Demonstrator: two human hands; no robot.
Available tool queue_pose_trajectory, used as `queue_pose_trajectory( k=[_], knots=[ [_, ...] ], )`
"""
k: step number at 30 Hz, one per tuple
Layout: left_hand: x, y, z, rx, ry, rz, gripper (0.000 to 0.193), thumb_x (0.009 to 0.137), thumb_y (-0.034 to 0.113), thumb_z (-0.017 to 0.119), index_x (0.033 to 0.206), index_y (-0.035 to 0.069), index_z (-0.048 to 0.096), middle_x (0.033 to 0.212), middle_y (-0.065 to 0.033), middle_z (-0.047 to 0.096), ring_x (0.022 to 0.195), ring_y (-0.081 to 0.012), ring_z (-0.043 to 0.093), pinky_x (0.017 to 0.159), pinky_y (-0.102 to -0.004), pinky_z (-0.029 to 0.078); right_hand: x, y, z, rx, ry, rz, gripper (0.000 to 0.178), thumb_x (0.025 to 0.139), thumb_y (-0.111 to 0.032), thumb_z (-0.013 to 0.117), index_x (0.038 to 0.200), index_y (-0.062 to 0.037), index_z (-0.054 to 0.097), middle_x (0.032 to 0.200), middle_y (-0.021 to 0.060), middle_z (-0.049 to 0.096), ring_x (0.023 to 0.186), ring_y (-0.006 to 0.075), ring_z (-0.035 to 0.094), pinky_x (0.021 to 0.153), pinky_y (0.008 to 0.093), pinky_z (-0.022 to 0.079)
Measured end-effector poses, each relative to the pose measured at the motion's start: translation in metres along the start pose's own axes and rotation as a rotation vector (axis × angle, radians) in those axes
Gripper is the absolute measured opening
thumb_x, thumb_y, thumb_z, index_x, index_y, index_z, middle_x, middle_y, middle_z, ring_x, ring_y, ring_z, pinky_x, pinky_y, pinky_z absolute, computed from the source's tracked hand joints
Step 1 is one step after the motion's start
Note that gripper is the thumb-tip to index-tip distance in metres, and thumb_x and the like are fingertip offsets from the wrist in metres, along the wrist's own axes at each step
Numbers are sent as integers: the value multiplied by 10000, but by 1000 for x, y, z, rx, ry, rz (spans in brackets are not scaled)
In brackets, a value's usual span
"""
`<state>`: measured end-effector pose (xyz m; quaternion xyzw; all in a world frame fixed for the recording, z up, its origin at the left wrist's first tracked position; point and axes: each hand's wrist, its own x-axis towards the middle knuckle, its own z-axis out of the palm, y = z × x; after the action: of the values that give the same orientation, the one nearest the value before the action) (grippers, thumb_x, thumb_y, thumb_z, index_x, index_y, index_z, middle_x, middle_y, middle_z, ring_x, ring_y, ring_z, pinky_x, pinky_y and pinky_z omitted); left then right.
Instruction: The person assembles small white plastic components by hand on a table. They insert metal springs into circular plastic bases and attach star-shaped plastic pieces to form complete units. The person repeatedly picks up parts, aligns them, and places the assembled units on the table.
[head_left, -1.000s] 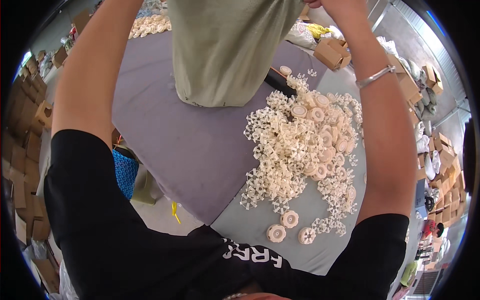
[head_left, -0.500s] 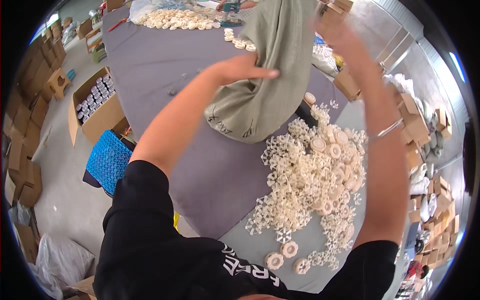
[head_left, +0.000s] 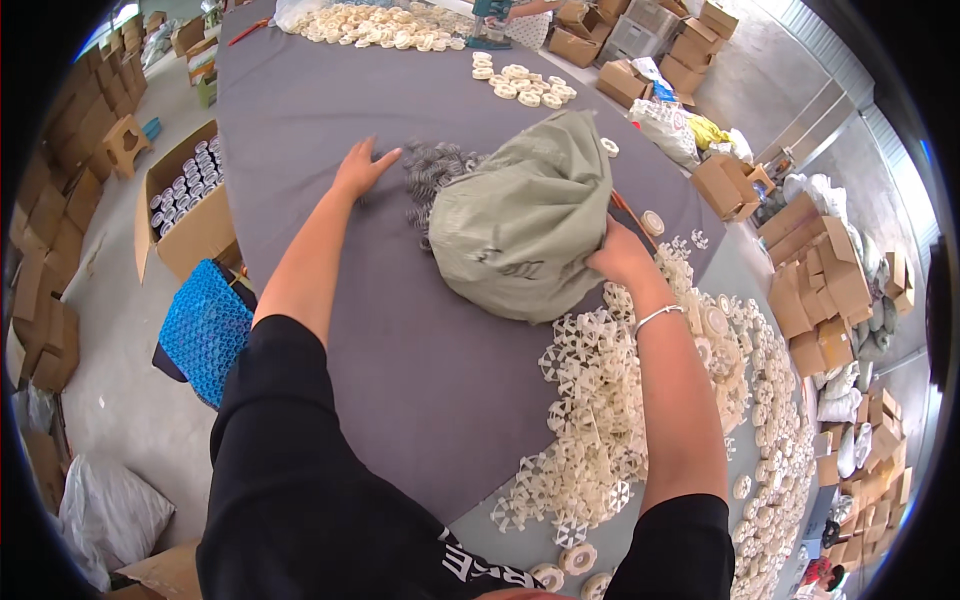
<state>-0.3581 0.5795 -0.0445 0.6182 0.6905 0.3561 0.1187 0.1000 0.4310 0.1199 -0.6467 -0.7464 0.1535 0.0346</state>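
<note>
A bulging olive-green woven sack lies on the dark grey cloth in the middle of the table. My right hand is closed on the fabric at its right side, with some fingers hidden behind the folds. Dark metal coil springs lie in a pile at the sack's left edge. Just left of them, my left hand hovers over the cloth, fingers apart and holding nothing. Cream-coloured spoked plastic pieces are heaped beside my right forearm, with round cream discs near my body.
Across the table stands a green tool, with another person's hand beside it. Cream rings and a larger cream heap lie at the far side. Left of the table is an open carton of cylinders.
The sack has come down from its raised position onto the cloth. A pile of springs now shows beside it. My left hand has left the sack; my right has lowered to its side.
</note>
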Motion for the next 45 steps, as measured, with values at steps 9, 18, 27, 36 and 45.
queue_pose_trajectory(
  k=[9,18,27,36,45],
  knots=[
    [65,75,65,-160,-536,342,652,873,486,774,1441,181,681,1500,-133,622,1404,-309,554,1203,-414,406,82,95,66,-261,120,-296,553,995,-289,631,1520,-132,555,1535,176,571,1373,362,568,1132,419,486],
    [-47,59,25,-204,-305,348,418,923,255,675,1322,159,756,1287,-113,742,1244,-293,651,1101,-416,487,63,100,53,-98,436,4,414,971,-223,631,1362,-87,629,1211,245,729,1140,440,696,944,523,556],
    [-180,85,9,-200,-57,254,307,1013,295,613,1233,180,794,1156,-147,757,1152,-358,665,1078,-489,456,-125,-52,82,139,598,-599,252,910,-146,722,1156,-93,728,1220,148,696,1170,350,666,1036,414,529],
    [-205,35,-68,-125,-200,180,463,1074,436,563,1348,97,719,1438,-177,638,1320,-413,577,1129,-496,433,-171,-117,174,-66,401,-353,412,877,-178,736,1285,-145,688,1516,134,502,1413,339,470,1091,560,450],
    [-408,146,-28,-294,-23,47,611,1093,447,513,1452,-45,564,1575,-300,450,1481,-441,386,1240,-513,285,-320,-56,185,187,218,-460,328,835,-181,798,1135,-102,690,1432,78,595,1409,319,499,1171,491,416]
  ],
)
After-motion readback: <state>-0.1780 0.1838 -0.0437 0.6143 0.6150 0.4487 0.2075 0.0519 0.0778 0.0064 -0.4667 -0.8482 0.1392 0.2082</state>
